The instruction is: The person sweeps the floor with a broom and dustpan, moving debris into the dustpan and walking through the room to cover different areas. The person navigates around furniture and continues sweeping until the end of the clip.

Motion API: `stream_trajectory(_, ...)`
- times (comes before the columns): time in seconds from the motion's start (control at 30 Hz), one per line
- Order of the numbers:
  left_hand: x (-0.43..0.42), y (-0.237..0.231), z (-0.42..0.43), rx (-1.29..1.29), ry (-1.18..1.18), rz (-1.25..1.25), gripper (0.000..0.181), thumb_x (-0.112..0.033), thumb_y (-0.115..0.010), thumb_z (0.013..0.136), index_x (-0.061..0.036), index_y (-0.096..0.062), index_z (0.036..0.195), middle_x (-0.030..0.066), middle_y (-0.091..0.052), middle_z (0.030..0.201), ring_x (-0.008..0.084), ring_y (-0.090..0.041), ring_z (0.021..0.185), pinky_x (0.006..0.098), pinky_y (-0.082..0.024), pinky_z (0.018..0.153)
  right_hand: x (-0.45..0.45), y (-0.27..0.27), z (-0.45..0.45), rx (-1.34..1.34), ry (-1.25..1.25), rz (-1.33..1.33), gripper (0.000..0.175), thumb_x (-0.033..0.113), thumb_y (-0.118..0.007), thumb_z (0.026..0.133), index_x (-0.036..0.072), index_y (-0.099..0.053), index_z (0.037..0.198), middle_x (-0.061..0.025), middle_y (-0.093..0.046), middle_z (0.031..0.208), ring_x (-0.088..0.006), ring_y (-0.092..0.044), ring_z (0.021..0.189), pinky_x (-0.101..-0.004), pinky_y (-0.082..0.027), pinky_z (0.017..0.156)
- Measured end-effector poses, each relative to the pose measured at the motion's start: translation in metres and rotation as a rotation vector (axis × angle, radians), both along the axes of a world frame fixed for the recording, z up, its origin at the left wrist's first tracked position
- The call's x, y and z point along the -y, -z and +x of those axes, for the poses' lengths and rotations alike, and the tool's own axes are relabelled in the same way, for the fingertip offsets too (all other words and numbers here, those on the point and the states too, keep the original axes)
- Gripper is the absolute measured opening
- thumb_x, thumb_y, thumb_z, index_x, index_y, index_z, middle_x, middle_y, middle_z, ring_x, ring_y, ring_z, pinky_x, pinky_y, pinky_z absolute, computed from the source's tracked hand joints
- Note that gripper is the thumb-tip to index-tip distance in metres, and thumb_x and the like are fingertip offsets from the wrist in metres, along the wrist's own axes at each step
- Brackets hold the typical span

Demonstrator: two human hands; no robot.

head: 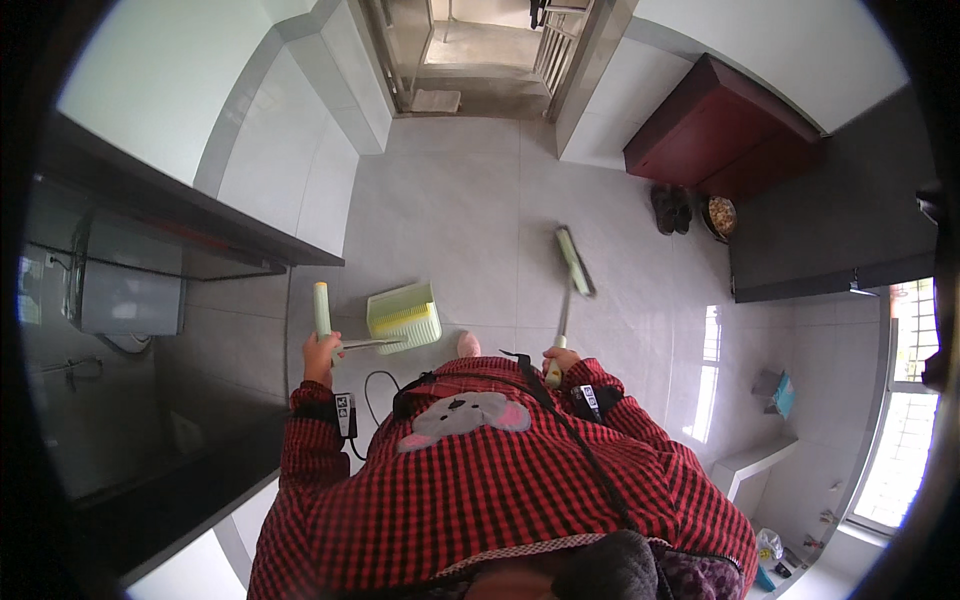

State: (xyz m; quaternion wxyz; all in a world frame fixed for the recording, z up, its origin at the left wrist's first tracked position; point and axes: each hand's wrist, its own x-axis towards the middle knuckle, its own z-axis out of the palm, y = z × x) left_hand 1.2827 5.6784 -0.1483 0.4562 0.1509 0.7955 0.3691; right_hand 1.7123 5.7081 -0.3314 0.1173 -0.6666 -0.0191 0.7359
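At the left, my left hand (321,358) is closed round the pale green handle of a dustpan (405,340). The dustpan's ribbed tray, with yellow teeth across it, lies at floor level to the right of that hand. My right hand (562,361) grips the pale green end of a broom's handle. The broom head (574,262), pale green with dark bristles, is on the grey tiled floor ahead of that hand, to the right of the dustpan. Both hands are beside my red and black checked garment.
A doorway stands ahead, with a folded mat (436,101) at its sill. Dark shoes (670,210) and a bowl of small pieces (721,217) sit near a dark red cabinet (720,135). Glass and a dark frame line the left; a low ledge (754,459) is at right.
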Motion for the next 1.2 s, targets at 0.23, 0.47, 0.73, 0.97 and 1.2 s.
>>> stream_trajectory(0.23, -0.071, 0.029, -0.019, 0.009, 0.008, -0.021, 0.022, -0.012, -0.052, 0.063, -0.0043, -0.047, 0.082, 0.0034, -0.047, 0.074, 0.0136, -0.047, 0.060, 0.0270, -0.041, 0.055, -0.124, -0.087, -0.019, -0.548, 0.061, -0.075, 0.010, 0.012, -0.049, 0.073, 0.003, -0.048, 0.078, -0.0020, -0.045, 0.056, -0.0118, -0.042, 0.040, -0.0232, -0.037, 0.036)
stream_trajectory(0.47, -0.140, 0.048, -0.033, -0.050, -0.003, -0.077, 0.024, -0.012, -0.053, 0.063, -0.0041, -0.048, 0.085, 0.0036, -0.048, 0.073, 0.0137, -0.048, 0.057, 0.0261, -0.042, 0.054, -0.247, -0.054, -0.033, -0.221, -0.447, 0.366, 0.013, 0.010, -0.054, 0.066, 0.003, -0.045, 0.073, -0.0036, -0.045, 0.053, -0.0134, -0.044, 0.039, -0.0258, -0.038, 0.036)
stream_trajectory(0.73, -0.216, 0.059, -0.023, -0.055, -0.131, 0.009, 0.021, -0.012, -0.052, 0.066, -0.0022, -0.049, 0.083, 0.0044, -0.050, 0.076, 0.0149, -0.050, 0.059, 0.0252, -0.042, 0.051, -0.430, 0.001, -0.031, 0.077, -0.570, 0.428, 0.013, 0.007, -0.056, 0.062, 0.000, -0.045, 0.064, -0.0077, -0.046, 0.050, -0.0183, -0.046, 0.037, -0.0310, -0.041, 0.035)
stream_trajectory(0.97, -0.239, 0.058, -0.021, -0.130, -0.182, -0.018, 0.021, -0.013, -0.052, 0.066, -0.0009, -0.050, 0.083, 0.0054, -0.051, 0.078, 0.0137, -0.050, 0.062, 0.0245, -0.042, 0.056, -0.484, 0.047, -0.022, 0.119, -0.492, 0.176, 0.015, 0.006, -0.057, 0.063, -0.001, -0.047, 0.056, -0.0099, -0.046, 0.046, -0.0210, -0.047, 0.036, -0.0325, -0.040, 0.034)
stream_trajectory(1.2, -0.268, 0.059, -0.037, -0.107, -0.181, -0.016, 0.022, -0.011, -0.054, 0.061, 0.0007, -0.051, 0.080, 0.0038, -0.049, 0.070, 0.0117, -0.047, 0.059, 0.0231, -0.040, 0.055, -0.415, 0.002, -0.043, -0.162, -0.504, 0.126, 0.009, 0.008, -0.053, 0.064, 0.002, -0.048, 0.068, -0.0064, -0.047, 0.052, -0.0171, -0.047, 0.041, -0.0297, -0.039, 0.037)
